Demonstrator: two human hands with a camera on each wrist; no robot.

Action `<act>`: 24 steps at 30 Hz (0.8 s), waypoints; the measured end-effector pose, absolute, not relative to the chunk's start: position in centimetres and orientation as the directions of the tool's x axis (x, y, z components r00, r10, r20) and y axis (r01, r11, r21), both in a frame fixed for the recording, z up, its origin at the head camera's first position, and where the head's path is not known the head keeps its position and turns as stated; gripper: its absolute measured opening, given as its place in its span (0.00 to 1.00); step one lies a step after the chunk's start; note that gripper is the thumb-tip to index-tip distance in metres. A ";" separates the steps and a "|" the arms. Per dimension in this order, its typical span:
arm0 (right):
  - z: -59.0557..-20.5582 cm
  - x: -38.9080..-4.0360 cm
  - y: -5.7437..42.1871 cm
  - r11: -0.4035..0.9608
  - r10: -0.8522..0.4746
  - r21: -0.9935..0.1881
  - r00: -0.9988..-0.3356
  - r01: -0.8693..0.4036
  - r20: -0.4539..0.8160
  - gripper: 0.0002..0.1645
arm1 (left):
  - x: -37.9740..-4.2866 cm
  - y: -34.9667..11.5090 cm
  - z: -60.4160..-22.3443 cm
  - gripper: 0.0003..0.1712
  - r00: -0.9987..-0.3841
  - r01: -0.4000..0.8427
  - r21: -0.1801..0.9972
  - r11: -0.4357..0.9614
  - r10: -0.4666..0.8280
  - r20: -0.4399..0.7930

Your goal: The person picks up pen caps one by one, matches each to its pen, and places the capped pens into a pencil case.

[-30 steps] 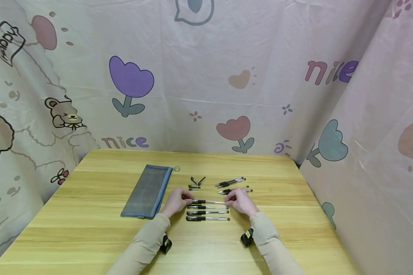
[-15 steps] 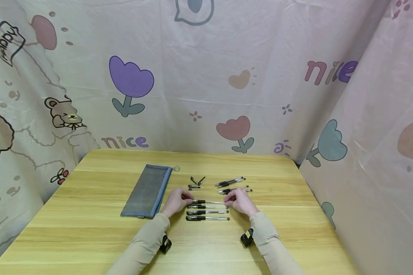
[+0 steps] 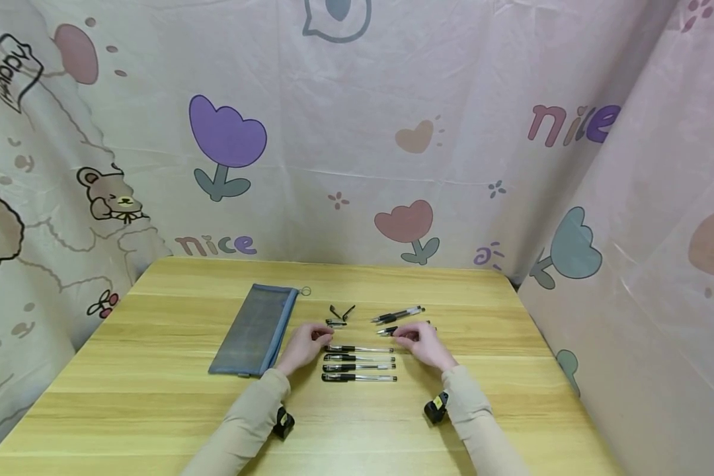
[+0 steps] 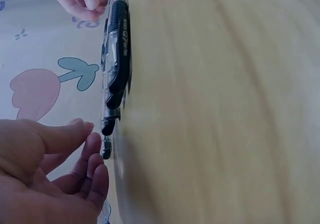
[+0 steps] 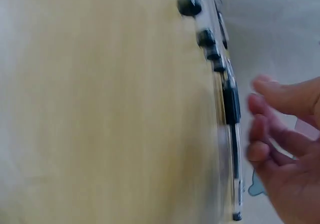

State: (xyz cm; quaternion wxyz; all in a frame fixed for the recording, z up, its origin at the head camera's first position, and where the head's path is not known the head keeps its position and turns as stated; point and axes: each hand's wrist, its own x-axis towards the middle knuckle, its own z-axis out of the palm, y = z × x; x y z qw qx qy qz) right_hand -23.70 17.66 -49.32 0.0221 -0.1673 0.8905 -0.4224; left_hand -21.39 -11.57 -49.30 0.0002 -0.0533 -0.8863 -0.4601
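Several capped black gel pens (image 3: pixel 359 367) lie in a row, parallel, on the wooden table. At the cap end of the farthest pen (image 3: pixel 363 349) hovers my left hand (image 3: pixel 302 346), its fingers loosely bent with nothing between them. My right hand (image 3: pixel 425 345) is past the other end of that row, in front of a few uncapped pens (image 3: pixel 388 330) which it partly hides. In the right wrist view, an uncapped pen (image 5: pixel 232 107) lies beside the right fingertips (image 5: pixel 257 151), and no object shows in that hand. Loose black pen caps (image 3: pixel 336 323) lie beyond my left hand.
A grey mesh zip pouch (image 3: pixel 252 330) with blue edging lies left of the hands. More uncapped pens (image 3: pixel 398 315) lie at the back right. A patterned curtain (image 3: pixel 345 132) hangs behind the table (image 3: pixel 125 396).
Both hands have let go of the farthest pen in the row, which now lies by itself. The right hand has moved slightly right and away toward the uncapped pens; the left has shifted slightly back.
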 end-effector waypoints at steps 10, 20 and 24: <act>-49.0 -25.3 19.6 0.534 -0.102 -0.816 -0.975 -0.220 0.196 0.14 | -21.2 -11.7 -49.1 0.10 -0.995 0.093 0.851 0.518 0.087 0.056; -48.8 -25.7 20.4 0.618 -0.098 -0.773 -0.990 -0.143 0.104 0.13 | -21.2 -11.9 -49.3 0.11 -0.994 0.106 0.859 0.502 0.085 0.072; -49.0 -25.8 20.4 0.642 -0.116 -0.751 -0.988 -0.154 0.104 0.11 | -21.1 -11.9 -49.4 0.11 -0.993 0.112 0.853 0.509 0.088 0.078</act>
